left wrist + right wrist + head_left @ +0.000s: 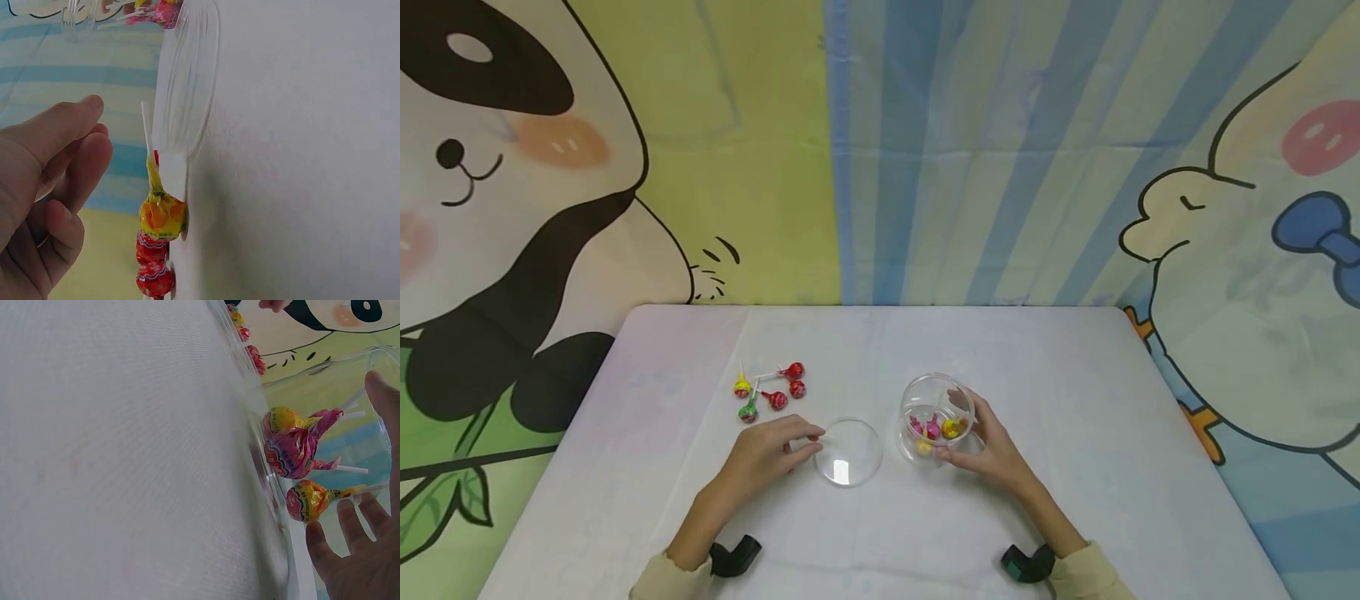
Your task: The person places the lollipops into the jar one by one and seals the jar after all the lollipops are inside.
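On the white table, my right hand (996, 450) grips a clear round jar (917, 398) by its right side. Pink and yellow lollipops lie in the jar; the right wrist view shows a pink lollipop (290, 453) and a yellow-orange lollipop (309, 501) through the wall, thumb and fingers around it. Left of the jar, a clear round lid (850, 458) lies flat. My left hand (767, 450) hovers by the lid's left edge, fingers loosely bent. Nothing shows between those fingers in the left wrist view, where the lid (187, 81) appears apart from them.
Beyond my left hand lies a loose group of lollipops: a yellow lollipop (742, 387), a green lollipop (748, 412) and several red ones, such as the red lollipop (777, 401). A patterned cloth (962, 150) with cartoon animals hangs behind the table (1037, 358).
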`<state>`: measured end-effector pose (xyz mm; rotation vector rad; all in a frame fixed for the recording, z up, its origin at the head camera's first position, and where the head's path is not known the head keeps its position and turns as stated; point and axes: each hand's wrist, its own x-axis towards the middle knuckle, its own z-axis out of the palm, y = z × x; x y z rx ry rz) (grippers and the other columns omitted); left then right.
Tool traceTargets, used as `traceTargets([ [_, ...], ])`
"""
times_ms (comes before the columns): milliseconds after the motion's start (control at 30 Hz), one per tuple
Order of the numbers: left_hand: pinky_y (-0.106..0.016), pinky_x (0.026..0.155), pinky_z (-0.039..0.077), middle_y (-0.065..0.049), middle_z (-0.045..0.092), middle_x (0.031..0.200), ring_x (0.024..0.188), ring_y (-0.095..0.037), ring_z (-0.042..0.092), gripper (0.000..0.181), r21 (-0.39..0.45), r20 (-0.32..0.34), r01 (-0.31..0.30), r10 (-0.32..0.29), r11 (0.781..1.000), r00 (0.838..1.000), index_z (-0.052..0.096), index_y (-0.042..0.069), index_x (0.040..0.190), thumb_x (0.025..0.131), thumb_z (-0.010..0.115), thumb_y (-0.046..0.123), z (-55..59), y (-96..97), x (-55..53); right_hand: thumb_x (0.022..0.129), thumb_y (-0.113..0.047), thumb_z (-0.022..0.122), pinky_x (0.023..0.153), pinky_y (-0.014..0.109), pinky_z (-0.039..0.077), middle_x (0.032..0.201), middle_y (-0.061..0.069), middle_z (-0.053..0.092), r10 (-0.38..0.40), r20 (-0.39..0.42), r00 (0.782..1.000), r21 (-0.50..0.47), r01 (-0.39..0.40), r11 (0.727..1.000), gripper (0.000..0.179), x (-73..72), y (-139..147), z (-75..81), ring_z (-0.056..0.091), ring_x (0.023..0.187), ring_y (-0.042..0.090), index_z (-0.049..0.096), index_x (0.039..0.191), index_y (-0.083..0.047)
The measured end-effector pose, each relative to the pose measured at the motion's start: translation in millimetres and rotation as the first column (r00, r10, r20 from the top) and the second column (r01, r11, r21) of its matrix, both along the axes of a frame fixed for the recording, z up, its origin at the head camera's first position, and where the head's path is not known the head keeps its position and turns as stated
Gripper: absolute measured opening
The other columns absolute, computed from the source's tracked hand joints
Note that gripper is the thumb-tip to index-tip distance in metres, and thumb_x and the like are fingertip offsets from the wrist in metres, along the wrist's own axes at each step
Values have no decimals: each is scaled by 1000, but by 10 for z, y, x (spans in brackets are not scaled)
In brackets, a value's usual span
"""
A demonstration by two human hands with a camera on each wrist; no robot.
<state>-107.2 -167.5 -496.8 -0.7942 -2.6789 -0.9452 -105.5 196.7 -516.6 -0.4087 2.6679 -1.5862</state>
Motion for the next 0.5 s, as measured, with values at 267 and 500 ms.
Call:
traceTargets([
  [267,-13,62,46,13,70,97,78,-6,65,21,-100,62,48,-42,994,997,75,23,99,79,80,24,-51,141,-172,76,-13,80,102,65,39,147,24,44,30,8,1000,-10,-30,1000,87,93,-101,345,37,138,46,31,147,-5],
  [500,-16,67,50,11,72,96,87,-6,67,19,-160,94,45,-30,986,995,76,23,99,80,79,26,-69,175,-210,75,-14,81,102,65,38,147,23,44,12,21,1000,-2,-12,1000,88,107,-97,368,37,139,44,31,147,-4],
])
